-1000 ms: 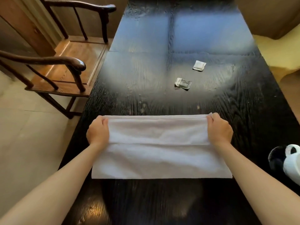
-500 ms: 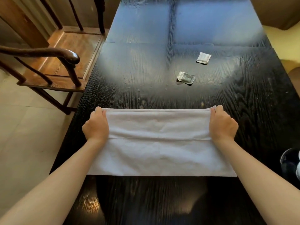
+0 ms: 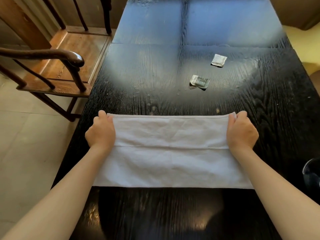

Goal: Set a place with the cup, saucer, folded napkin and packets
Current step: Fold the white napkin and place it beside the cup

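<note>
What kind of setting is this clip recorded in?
Most likely a home or tea-room dining area. A long dark wooden table sits beside a carved wooden armchair on a tiled floor, and both hands fold a white napkin near two packets.

The cup has left view at the right edge, leaving only a dark saucer [image 3: 311,174] rim.

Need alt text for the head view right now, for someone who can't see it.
Both hands, left hand and right hand, pinch the far corners of a white napkin lying half-folded on a black table. Two small packets lie beyond it.
</note>
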{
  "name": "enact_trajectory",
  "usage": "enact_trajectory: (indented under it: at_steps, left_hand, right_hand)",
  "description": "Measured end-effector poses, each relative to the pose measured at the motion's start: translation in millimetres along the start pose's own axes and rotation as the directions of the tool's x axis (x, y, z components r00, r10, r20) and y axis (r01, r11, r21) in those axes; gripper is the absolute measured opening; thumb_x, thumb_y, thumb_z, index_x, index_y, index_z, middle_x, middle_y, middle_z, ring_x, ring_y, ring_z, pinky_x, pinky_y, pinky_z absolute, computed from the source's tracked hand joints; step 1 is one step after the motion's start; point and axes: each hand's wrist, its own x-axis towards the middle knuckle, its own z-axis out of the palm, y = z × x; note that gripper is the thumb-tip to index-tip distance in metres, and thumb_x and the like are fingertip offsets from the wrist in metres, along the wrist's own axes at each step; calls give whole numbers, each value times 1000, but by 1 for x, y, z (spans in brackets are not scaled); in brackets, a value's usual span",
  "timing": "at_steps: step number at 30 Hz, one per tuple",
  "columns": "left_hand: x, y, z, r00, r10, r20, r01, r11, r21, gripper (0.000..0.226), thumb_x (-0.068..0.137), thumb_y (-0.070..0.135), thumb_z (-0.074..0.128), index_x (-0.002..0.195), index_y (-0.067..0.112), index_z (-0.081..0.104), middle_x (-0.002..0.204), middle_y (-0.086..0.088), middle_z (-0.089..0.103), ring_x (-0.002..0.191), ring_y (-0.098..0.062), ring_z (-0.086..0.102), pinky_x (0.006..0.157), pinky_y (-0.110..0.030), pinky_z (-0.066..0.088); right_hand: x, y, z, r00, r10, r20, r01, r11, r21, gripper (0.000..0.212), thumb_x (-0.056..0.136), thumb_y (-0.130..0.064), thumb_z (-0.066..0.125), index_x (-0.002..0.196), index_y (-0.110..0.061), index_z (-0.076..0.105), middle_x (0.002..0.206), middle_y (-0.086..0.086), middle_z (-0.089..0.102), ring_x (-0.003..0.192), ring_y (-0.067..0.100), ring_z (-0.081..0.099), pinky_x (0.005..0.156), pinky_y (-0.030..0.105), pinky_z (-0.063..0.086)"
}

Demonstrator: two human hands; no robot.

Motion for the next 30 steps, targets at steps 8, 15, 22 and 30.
enact_trajectory:
  at_steps: [8, 15, 22, 30]
  left_hand:
    - [-97, 32, 8, 921, 381, 85, -373, 923, -95, 42, 96, 23, 36, 135, 11, 45, 145, -14, 41, 137, -29, 34, 113, -51, 14]
    - [-74, 24, 30, 929, 286, 234, -300, 954, 28, 54, 95, 43, 25, 147, 32, 11, 158, 10, 5, 145, -10, -2, 113, -51, -11]
    - [-65, -10, 24, 940, 260, 222, -276, 960, 41, 62, 94, 50, 23, 148, 22, 10, 158, 2, 5, 145, -17, 0, 117, -37, -4]
    - [-70, 16, 21, 957, 194, 215, -216, 973, 86, 61, 96, 44, 19, 148, 17, 3, 158, -4, -1, 145, -19, -3, 116, -44, -9]
  right_hand:
    - [-95, -104, -7, 859, -501, 104, 407, 791, 457, 38, 89, -11, 47, 123, 3, 52, 127, 26, 55, 123, 42, 47, 107, 43, 30]
    - [-112, -123, 36, 724, -570, 388, 555, 816, 162, 56, 94, -47, 30, 146, -31, 20, 158, -7, 13, 146, 21, 2, 114, 47, -13]
    - [-65, -51, 23, 842, -380, 382, 420, 907, -24, 60, 91, -56, 17, 146, -33, 15, 159, -4, 9, 146, 21, 0, 118, 46, -2]
    - [-58, -30, 14, 873, -313, 374, 358, 932, -58, 60, 93, -52, 14, 148, -29, 7, 159, -1, 1, 146, 20, -5, 119, 44, -3]
